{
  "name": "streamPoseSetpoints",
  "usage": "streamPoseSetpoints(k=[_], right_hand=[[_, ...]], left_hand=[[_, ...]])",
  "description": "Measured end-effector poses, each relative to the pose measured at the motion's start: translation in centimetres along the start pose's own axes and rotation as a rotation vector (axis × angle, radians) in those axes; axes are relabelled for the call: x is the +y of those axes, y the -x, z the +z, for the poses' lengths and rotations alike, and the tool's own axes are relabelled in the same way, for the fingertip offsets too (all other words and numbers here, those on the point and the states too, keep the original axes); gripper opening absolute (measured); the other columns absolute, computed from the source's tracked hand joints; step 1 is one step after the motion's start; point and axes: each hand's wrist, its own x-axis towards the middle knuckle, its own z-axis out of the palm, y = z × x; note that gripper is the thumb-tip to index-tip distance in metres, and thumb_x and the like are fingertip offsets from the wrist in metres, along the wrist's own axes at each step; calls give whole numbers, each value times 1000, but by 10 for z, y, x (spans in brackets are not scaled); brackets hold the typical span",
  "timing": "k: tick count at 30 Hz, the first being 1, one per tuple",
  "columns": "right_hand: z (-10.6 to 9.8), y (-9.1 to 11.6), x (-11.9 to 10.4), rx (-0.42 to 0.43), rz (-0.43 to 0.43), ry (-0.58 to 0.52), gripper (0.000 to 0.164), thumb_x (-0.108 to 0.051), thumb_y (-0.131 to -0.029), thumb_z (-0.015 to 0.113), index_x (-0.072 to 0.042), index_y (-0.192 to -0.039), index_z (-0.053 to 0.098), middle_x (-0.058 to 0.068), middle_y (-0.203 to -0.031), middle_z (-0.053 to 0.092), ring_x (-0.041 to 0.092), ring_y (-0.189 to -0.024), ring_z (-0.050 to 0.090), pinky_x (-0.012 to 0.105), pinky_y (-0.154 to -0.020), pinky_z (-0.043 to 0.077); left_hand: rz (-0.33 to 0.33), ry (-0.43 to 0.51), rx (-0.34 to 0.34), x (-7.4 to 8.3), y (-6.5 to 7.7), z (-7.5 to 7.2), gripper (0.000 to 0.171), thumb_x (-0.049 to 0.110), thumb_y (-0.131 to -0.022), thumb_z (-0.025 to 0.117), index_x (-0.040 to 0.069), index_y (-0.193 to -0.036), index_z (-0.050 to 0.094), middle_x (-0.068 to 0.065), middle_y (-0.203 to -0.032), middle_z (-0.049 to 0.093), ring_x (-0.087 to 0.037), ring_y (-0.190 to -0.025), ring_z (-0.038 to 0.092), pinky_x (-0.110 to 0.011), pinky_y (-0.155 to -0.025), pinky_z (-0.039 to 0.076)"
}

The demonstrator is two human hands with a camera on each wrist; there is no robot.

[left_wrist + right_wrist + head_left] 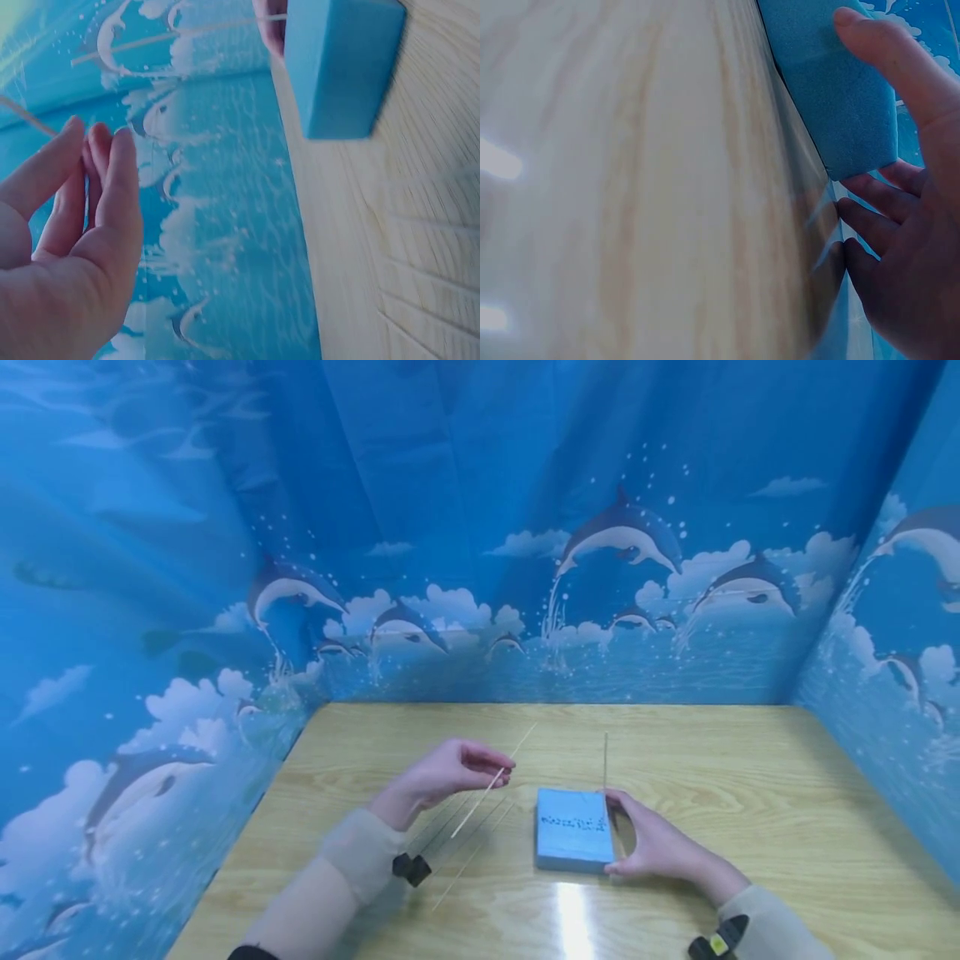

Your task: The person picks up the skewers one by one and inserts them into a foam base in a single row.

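Note:
A blue foam block [573,835] with dark handwriting on its top lies flat on the table. My right hand [652,839] grips its right side, thumb at the front corner and fingers toward the back corner; the right wrist view shows the thumb on the foam [840,97]. One thin wooden stick [605,760] stands upright at the block's back right corner. Left of the block and above the table, my left hand [457,768] pinches another thin stick [476,810] at a slant between thumb and fingertips. That stick is apart from the block.
Several more thin sticks [472,864] lie on the wood-grain table [720,760], below and beside the left forearm. A blue dolphin-print curtain [465,568] closes off the back and both sides. Light reflects off the table in front of the block.

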Motion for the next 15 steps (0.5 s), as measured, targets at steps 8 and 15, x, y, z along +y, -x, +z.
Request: streamPoseSetpoints(k=[8, 15], right_hand=[[-1, -1, 0, -3, 12, -11, 119, -47, -57, 91, 4, -147, 33, 25, -146, 47, 43, -136, 45, 59, -114, 34], [-1, 0, -2, -9, 13, -22, 119, -45, -58, 91, 5, -147, 32, 25, -147, 46, 43, -136, 44, 59, -114, 33]], left_hand=[[47, -29, 52, 6, -13, 25, 28, 9, -90, 70, 5, -117, 69, -14, -115, 71, -23, -105, 70, -36, -97, 57], [120, -43, 92, 13, -25, 49, 20, 11, -94, 67, 7, -113, 72, -12, -115, 72, -22, -102, 71, -36, -92, 59]])
